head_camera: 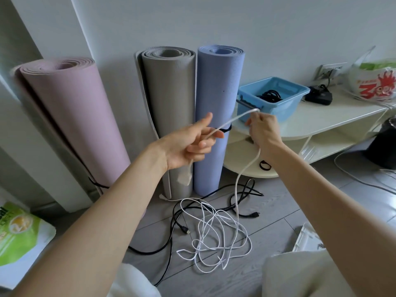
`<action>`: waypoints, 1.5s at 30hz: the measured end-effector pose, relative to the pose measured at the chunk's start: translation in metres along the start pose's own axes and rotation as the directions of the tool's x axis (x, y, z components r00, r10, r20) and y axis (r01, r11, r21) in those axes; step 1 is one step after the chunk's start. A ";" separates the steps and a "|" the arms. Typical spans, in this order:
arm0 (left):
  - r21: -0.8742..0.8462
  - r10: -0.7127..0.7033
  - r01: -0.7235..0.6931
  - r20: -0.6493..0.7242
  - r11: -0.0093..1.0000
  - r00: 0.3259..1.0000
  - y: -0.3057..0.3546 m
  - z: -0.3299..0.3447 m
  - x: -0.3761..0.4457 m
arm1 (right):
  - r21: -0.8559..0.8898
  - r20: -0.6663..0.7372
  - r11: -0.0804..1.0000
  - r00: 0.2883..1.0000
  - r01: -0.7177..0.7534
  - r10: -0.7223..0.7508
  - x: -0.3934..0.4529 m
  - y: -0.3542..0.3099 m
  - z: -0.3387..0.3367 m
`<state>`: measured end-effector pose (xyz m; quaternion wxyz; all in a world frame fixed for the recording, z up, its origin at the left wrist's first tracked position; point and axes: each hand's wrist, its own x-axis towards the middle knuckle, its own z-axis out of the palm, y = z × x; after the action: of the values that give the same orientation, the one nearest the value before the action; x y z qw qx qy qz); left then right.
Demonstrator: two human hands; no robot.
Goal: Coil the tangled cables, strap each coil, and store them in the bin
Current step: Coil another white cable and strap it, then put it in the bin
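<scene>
Grey plank floor, three rolled mats against the wall: first loop of the white cable [214, 230] begun.

Left hand [188, 142] fingers curled around one end, right hand [264, 129] pinching the cable mid-frame; the tangle lay lower centre, the blue bin [287, 106] upper right. Best drawing even loops, shaking knots loose.

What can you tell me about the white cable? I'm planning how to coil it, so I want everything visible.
The white cable is thin, round and flexible, plastic-sheathed by its look. One stretch runs taut between the left hand and the right hand, both closed on it. From the right hand it drops to the grey floor, where the rest lies in a loose tangle of loops, crossing over a black cable. A white end lies near the mats; it is too small to identify.
</scene>
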<state>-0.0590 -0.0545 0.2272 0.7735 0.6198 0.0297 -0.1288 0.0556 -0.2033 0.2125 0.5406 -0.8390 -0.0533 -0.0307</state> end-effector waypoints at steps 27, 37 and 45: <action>0.074 -0.225 0.218 0.121 0.973 0.967 -0.025 -0.012 0.000 | 0.408 0.347 0.879 0.848 0.247 -0.400 -0.028 -0.035 -0.042; -0.095 -0.149 0.199 0.383 0.975 0.912 -0.010 0.015 0.005 | 0.578 0.414 0.815 0.876 -0.044 -0.246 -0.019 -0.019 -0.037; -0.228 0.051 0.068 0.478 0.971 0.877 0.002 0.024 0.004 | -0.076 0.491 0.979 0.862 0.188 -0.127 -0.038 -0.005 -0.005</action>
<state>-0.0574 -0.0783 0.2344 0.8245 0.4712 -0.1452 -0.2777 0.0169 -0.2078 0.2146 0.4536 -0.8441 -0.2531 0.1328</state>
